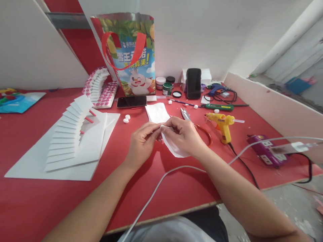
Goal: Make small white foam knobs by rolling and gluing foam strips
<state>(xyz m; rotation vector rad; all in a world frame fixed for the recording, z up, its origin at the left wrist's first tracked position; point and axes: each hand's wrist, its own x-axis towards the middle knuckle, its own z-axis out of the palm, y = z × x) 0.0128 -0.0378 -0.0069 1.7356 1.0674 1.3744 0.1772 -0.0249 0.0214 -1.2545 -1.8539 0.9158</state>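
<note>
A thin white paper sheet hangs from my fingers above the front middle of the table. My left hand is closed, its thumb and fingertips pinching the sheet's upper left end. Pressed close beside it, my right hand grips the same sheet between thumb and fingers. The fingertips partly hide the pinched end. Just beyond my hands lies a pile of white paper sheets. Two small crumpled white paper balls rest left of the pile. Scissors with orange handles lie partly behind my right hand.
At left, a white stepped fan-like model stands on white boards. A printed bag, paint jars and phones are at the back. Right are a yellow glue gun and purple box; a white cable crosses the front.
</note>
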